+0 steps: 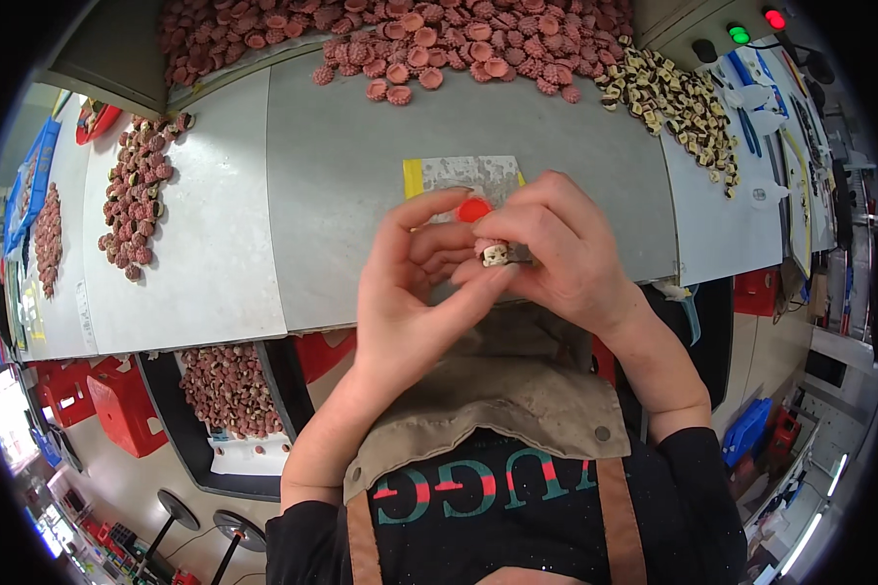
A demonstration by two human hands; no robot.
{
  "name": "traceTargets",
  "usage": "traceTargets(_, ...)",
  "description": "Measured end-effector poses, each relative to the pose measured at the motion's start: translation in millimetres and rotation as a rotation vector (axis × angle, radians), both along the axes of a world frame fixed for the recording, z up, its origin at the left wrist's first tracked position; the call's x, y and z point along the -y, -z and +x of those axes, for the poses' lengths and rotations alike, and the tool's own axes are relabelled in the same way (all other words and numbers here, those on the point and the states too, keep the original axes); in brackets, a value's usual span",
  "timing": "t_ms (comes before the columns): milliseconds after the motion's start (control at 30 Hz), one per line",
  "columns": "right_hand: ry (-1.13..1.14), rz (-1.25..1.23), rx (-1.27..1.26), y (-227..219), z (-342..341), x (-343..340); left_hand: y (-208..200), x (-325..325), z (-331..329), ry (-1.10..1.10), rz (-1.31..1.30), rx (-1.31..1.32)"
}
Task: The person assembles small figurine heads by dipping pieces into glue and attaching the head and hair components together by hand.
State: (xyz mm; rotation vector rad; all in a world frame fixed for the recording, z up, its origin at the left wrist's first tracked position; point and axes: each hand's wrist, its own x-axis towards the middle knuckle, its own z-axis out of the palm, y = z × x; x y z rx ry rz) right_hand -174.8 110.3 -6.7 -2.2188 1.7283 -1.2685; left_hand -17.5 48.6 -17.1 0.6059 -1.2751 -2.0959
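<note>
Black shirt (556,536) and brown apron (493,395) lie nearest. Past them, the left hand (405,288) and right hand (566,249) together pinch a small pink-topped head (496,255), raised above the grey surface (332,195). Just beyond shows a round red object (474,210), then a yellow-edged board (463,173). Farther out are heaped pink shells (488,44), cream-and-black pieces (688,107) rightward and pink-topped heads (132,200) leftward.

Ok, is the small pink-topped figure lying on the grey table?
No, the figure is held up between the left hand and right hand.
</note>
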Motion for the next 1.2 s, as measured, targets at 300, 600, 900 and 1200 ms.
traceTargets(300, -0.053, -0.059, -0.056, 11, -10, 6, 14, -3, -8, -0.052, -0.238, 0.063)
traceTargets(600, 0.161, 0.094, -0.076, -11, -29, -13, -4, 21, 7, -0.2, -0.684, 0.419)
traceTargets(900, 0.514, 0.232, -0.068, -17, -142, -15, -21, 117, 21, -0.386, -1.339, 0.785)
traceTargets(1200, 0.322, 0.408, -0.015, -20, -90, -17, -6, 107, -35, -0.098, -1.284, 0.638)
